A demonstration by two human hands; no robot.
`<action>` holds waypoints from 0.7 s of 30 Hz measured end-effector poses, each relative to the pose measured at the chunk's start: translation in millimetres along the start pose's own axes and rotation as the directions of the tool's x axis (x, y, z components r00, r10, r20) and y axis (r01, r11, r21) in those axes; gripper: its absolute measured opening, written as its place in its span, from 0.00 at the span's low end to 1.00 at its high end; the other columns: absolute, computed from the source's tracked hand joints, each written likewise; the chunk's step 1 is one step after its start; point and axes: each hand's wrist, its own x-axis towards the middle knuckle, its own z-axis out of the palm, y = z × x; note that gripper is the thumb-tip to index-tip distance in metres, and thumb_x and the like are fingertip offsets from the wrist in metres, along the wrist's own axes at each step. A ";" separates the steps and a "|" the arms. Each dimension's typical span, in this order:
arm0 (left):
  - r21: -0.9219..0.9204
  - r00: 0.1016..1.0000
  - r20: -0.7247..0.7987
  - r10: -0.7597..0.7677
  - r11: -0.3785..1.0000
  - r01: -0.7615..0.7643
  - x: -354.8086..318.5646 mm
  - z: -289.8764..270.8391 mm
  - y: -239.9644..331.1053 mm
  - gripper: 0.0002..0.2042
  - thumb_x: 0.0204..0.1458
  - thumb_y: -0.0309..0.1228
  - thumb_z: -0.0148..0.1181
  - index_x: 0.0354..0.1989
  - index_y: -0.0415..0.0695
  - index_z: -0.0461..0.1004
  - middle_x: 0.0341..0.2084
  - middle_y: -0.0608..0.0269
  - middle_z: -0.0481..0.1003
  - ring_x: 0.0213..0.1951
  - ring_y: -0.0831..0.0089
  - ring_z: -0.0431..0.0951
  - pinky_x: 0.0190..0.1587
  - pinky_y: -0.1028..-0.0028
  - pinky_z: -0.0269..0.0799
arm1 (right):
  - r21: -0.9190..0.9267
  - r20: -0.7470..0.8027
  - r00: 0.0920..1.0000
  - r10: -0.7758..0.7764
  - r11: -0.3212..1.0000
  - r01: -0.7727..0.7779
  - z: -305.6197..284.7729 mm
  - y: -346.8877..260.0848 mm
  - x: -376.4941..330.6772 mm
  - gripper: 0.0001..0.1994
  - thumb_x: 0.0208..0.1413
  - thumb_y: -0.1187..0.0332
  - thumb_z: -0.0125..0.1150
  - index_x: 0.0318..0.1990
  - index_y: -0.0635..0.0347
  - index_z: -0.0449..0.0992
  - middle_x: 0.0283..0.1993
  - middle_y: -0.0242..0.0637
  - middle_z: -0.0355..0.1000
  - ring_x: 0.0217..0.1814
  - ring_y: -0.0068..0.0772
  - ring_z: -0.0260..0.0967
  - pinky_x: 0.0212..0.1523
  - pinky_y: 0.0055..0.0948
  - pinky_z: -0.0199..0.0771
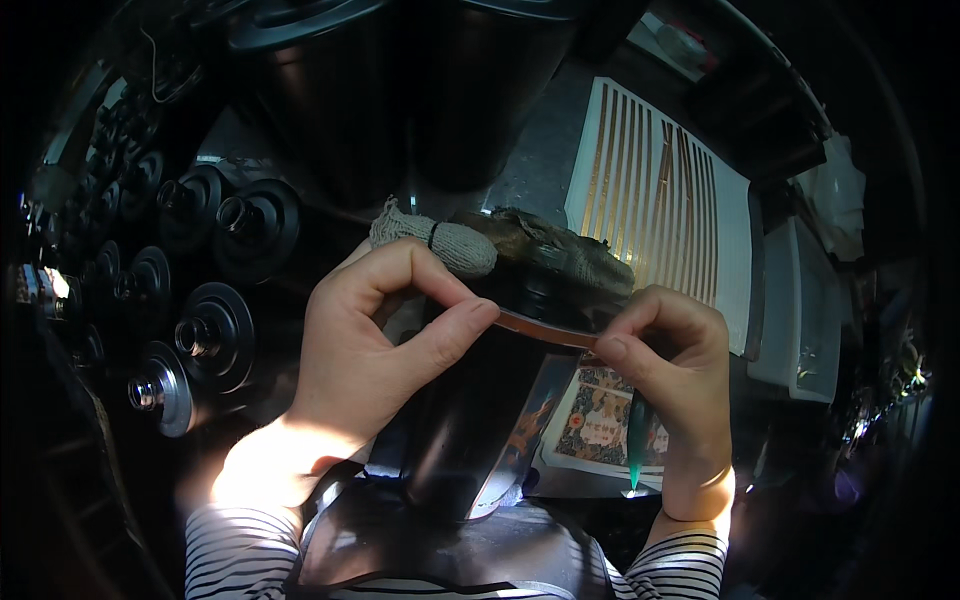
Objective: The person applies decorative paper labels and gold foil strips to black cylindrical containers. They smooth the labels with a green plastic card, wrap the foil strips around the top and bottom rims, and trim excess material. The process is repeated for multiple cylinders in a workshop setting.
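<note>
A narrow copper-coloured strip [540,328] is stretched along the upper end of a black cylinder [455,410] at my lap. My left hand [375,330] pinches the strip's left end between thumb and forefinger. At its right end, the thumb and forefinger of my right hand [672,365] are closed on it. A printed picture panel [530,430] runs down the cylinder's right side. Below my right palm a slim green pointed tool [636,440] angles downward; I cannot tell whether that hand holds it. Just beyond the strip sits a grey knitted cloth bundle [462,248] with a black band.
White backing sheet [735,230] with several copper strips lies at the far right, beside a pale tray [795,310]. Printed sheets [590,425] lie under my right hand. Several dark round pieces with shiny necks [215,335] stand at left. Large black cylinders [320,100] rise ahead.
</note>
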 end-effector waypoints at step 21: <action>-0.038 0.999 0.019 0.030 0.999 -0.029 0.2 0.3 -1.6 0.08 0.44 0.23 0.63 0.33 0.39 0.72 0.33 0.64 0.69 0.37 0.78 0.71 0.44 0.79 0.67 | -0.108 0.003 1.000 0.021 0.994 -0.021 0.9 -6.8 4.4 0.07 0.45 0.73 0.67 0.24 0.65 0.74 0.22 0.28 0.70 0.24 0.12 0.61 0.25 0.12 0.58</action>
